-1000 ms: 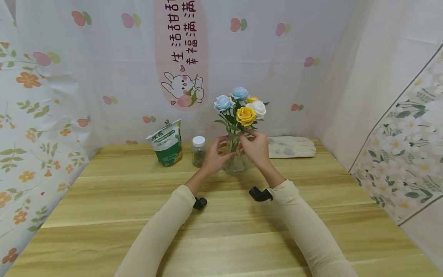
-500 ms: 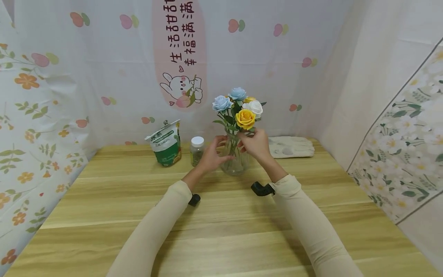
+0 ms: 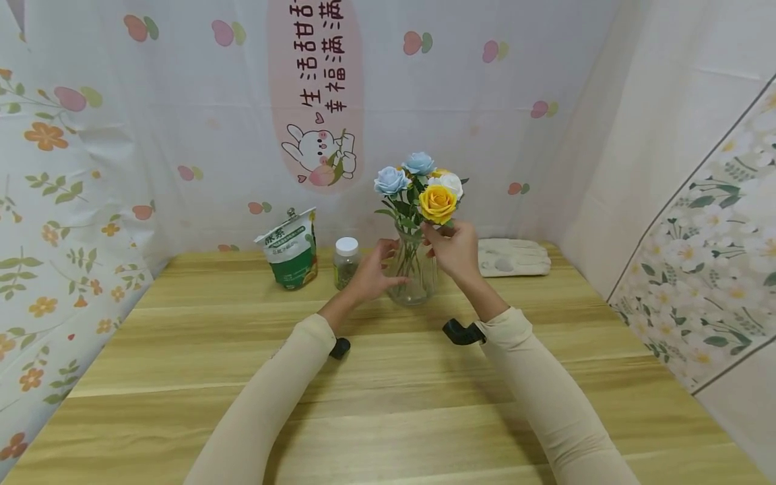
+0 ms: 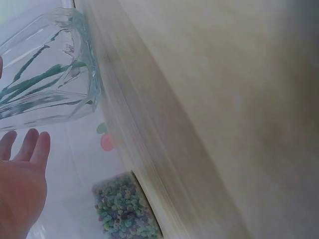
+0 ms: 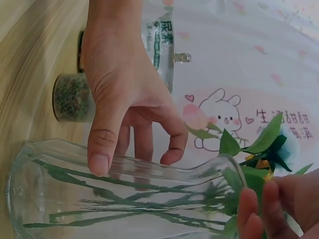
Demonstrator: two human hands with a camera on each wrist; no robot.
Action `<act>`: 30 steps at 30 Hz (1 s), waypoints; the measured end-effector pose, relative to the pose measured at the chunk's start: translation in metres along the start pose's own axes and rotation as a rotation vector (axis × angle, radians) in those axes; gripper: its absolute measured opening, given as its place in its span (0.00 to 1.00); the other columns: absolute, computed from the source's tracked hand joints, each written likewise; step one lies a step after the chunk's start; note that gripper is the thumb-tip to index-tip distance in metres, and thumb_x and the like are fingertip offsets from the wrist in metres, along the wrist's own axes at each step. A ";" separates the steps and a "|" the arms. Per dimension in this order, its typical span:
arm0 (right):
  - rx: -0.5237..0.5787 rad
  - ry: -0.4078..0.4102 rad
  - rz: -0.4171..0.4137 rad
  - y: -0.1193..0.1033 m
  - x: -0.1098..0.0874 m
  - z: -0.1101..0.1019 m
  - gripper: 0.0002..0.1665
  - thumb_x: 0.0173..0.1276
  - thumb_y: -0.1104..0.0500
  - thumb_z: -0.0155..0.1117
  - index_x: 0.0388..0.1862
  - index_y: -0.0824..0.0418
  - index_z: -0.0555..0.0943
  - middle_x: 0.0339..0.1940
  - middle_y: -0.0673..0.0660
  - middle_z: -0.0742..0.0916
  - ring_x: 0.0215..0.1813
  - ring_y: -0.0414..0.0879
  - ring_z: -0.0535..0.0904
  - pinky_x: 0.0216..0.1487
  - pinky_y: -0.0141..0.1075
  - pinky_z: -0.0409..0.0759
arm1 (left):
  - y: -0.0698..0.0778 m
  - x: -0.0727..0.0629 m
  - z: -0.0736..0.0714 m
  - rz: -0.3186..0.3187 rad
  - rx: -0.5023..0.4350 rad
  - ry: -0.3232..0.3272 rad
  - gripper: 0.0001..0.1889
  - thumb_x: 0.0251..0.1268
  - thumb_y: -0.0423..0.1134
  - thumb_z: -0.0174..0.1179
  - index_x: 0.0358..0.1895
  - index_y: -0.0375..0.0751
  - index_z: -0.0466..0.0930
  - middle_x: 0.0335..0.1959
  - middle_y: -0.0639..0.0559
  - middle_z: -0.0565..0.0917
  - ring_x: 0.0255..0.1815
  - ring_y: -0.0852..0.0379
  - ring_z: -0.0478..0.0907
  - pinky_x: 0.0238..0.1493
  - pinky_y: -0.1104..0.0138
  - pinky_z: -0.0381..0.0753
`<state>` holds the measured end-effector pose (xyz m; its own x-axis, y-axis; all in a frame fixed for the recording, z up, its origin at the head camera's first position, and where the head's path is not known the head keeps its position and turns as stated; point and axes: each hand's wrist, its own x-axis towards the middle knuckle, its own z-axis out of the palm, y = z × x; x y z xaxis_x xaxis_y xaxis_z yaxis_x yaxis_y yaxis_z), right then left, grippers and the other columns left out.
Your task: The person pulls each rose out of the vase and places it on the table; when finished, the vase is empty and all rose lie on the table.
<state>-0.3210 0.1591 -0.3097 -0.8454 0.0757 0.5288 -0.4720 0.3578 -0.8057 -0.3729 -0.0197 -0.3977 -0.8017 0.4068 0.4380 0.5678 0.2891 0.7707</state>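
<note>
A clear glass vase [image 3: 418,289] stands upright near the back of the table, holding several roses. Two blue roses [image 3: 391,180] are on the left, a white rose [image 3: 451,184] on the right. My left hand [image 3: 366,275] is cupped round the vase from the left, its thumb [image 5: 100,163] over the front and fingers reaching behind. At the vase's mouth, my right hand [image 3: 456,252] pinches the stem of the yellow rose [image 3: 438,204], just below its bloom. Green stems [image 5: 134,199] cross inside the glass. Another yellow bloom is mostly hidden behind.
Left of the vase stand a white-capped jar [image 3: 347,259] of greenish grains and a green-and-white pouch [image 3: 292,254] with a clip on top. Pale gloves [image 3: 514,256] lie at right, behind my right hand. A printed curtain [image 3: 212,135] hangs along the table's back edge.
My right hand has shifted slightly right, and the yellow rose has turned and moved right, now overlapping the white one more. The left hand stays at the vase.
</note>
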 end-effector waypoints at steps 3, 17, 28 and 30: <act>-0.006 0.056 -0.028 -0.001 -0.002 0.000 0.15 0.71 0.55 0.66 0.39 0.67 0.88 0.28 0.63 0.86 0.18 0.47 0.81 0.16 0.31 0.71 | 0.001 0.001 0.001 0.000 -0.004 -0.008 0.40 0.50 0.31 0.77 0.65 0.35 0.62 0.65 0.35 0.73 0.67 0.40 0.71 0.61 0.49 0.75; 0.084 0.056 -0.026 -0.030 -0.010 -0.010 0.16 0.69 0.59 0.68 0.51 0.66 0.86 0.47 0.65 0.88 0.23 0.44 0.84 0.16 0.29 0.74 | 0.003 0.007 0.001 -0.002 0.070 -0.069 0.41 0.55 0.38 0.76 0.65 0.34 0.58 0.68 0.32 0.69 0.72 0.40 0.65 0.70 0.53 0.65; 0.185 0.042 -0.033 -0.033 -0.004 -0.015 0.19 0.69 0.54 0.68 0.50 0.68 0.84 0.39 0.45 0.89 0.41 0.46 0.84 0.26 0.31 0.82 | -0.002 0.006 0.000 -0.025 -0.010 -0.045 0.43 0.53 0.36 0.76 0.67 0.35 0.56 0.68 0.34 0.69 0.71 0.41 0.66 0.63 0.48 0.73; 0.224 0.058 -0.061 -0.034 -0.002 -0.017 0.19 0.71 0.56 0.65 0.52 0.71 0.82 0.41 0.46 0.89 0.41 0.47 0.85 0.26 0.31 0.82 | -0.002 0.005 0.000 -0.027 -0.028 -0.047 0.43 0.53 0.36 0.76 0.67 0.35 0.55 0.70 0.34 0.68 0.72 0.42 0.65 0.63 0.48 0.73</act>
<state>-0.2988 0.1627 -0.2789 -0.8008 0.1153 0.5877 -0.5710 0.1489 -0.8073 -0.3781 -0.0180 -0.3965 -0.8063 0.4400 0.3953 0.5404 0.2763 0.7948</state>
